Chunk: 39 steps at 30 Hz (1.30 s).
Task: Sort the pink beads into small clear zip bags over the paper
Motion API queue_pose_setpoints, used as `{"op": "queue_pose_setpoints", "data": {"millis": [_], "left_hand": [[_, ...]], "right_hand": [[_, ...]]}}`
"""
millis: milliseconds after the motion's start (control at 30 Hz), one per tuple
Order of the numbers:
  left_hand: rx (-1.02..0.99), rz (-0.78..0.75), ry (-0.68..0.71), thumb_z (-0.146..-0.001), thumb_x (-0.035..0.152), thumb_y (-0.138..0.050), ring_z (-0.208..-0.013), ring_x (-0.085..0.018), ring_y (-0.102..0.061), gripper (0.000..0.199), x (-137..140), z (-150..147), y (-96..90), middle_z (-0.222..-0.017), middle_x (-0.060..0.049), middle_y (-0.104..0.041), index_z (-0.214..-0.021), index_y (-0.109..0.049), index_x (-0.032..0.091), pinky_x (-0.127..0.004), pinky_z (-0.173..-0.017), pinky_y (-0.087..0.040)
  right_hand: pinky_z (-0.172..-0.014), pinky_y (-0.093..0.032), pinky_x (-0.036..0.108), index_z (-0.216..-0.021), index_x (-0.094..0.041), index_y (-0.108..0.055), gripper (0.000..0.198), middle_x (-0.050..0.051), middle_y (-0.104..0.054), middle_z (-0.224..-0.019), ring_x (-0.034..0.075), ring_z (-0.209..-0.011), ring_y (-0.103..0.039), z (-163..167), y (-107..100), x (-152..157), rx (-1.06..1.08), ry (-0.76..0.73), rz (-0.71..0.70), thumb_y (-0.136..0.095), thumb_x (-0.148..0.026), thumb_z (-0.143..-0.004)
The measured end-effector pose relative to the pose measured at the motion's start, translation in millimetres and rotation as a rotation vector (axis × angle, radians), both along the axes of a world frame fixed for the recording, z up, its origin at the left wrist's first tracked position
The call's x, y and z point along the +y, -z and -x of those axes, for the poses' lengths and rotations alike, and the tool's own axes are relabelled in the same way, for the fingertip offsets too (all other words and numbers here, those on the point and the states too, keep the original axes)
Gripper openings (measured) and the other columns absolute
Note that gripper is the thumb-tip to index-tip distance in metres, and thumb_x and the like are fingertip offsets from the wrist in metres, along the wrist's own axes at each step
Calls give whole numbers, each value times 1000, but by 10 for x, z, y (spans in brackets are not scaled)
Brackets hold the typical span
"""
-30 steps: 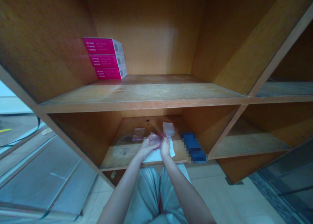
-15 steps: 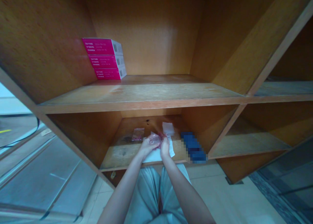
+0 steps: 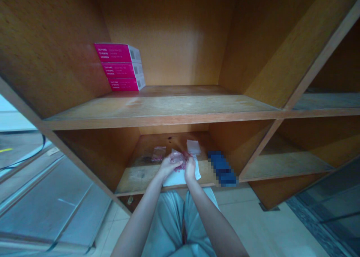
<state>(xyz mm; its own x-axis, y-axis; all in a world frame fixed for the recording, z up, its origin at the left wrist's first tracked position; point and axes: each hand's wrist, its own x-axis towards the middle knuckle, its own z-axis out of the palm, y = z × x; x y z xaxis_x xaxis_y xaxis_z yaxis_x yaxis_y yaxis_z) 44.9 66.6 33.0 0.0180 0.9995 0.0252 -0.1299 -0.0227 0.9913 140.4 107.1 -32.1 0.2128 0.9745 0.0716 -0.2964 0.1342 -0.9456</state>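
My left hand is closed on a small clear plastic bag, held tilted over a white sheet on the lower shelf. Small pinkish-red pieces, like beads or pills, lie on the sheet just under the bag. My right hand is at the sheet's right part, fingers curled in beside the bag; what they grip is hidden. Left of my hands lies another clear bag with reddish pieces in it. Behind my right hand is a whitish packet of what look like flat bags.
A pixelated dark blue object lies right of the sheet. Three pink boxes are stacked on the upper shelf, whose front edge runs above my hands. A wooden divider bounds the compartment on the right.
My left hand and its bag have shifted slightly left, away from my right hand. More reddish pieces now show on the sheet between the hands.
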Motion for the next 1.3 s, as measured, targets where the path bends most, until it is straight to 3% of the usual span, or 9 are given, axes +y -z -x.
{"op": "queue_pose_setpoints", "data": {"millis": [300, 433, 667, 933, 1300], "left_hand": [[-152, -19, -78, -56, 17, -74, -91, -19, -59, 35, -91, 196, 35, -98, -9, -65, -89, -64, 14, -31, -87, -41], [-345, 13, -116, -58, 12, -72, -96, -18, -59, 32, -215, 266, 154, -99, -8, -66, -89, -64, 13, -29, -90, -41], [-688, 168, -271, -63, 1, -64, -81, -12, -63, 15, -312, 317, 357, -78, -3, -69, -72, -65, 12, -22, -83, -47], [-702, 214, -235, -65, 0, -63, -73, -11, -64, 13, -324, 330, 344, -73, -3, -68, -69, -64, 12, -23, -83, -48], [-730, 201, -172, -65, 2, -62, -80, -13, -63, 14, -292, 376, 412, -83, -6, -68, -76, -64, 10, -24, -82, -48]], "right_hand": [[-82, -45, 30, -93, -15, -61, 40, 10, -64, -104, 17, -94, -60, 28, -16, -37, 61, -8, 17, -27, -32, -79], [-87, -41, 30, -93, -15, -62, 40, 10, -64, -104, 17, -98, -58, 39, -5, -46, -11, 12, 10, -29, -33, -80], [-96, -33, 32, -99, -15, -62, 42, 10, -62, -109, 17, -106, -53, 46, -40, -74, -146, -14, -32, -29, -36, -83], [-90, -39, 33, -88, -16, -65, 44, 9, -67, -98, 19, -97, -58, 63, -85, 17, -121, -7, 15, -33, -45, -83], [-94, -35, 32, -90, -16, -64, 41, 10, -64, -103, 19, -101, -56, 42, -98, 30, -126, -38, 8, -33, -42, -82]]}}
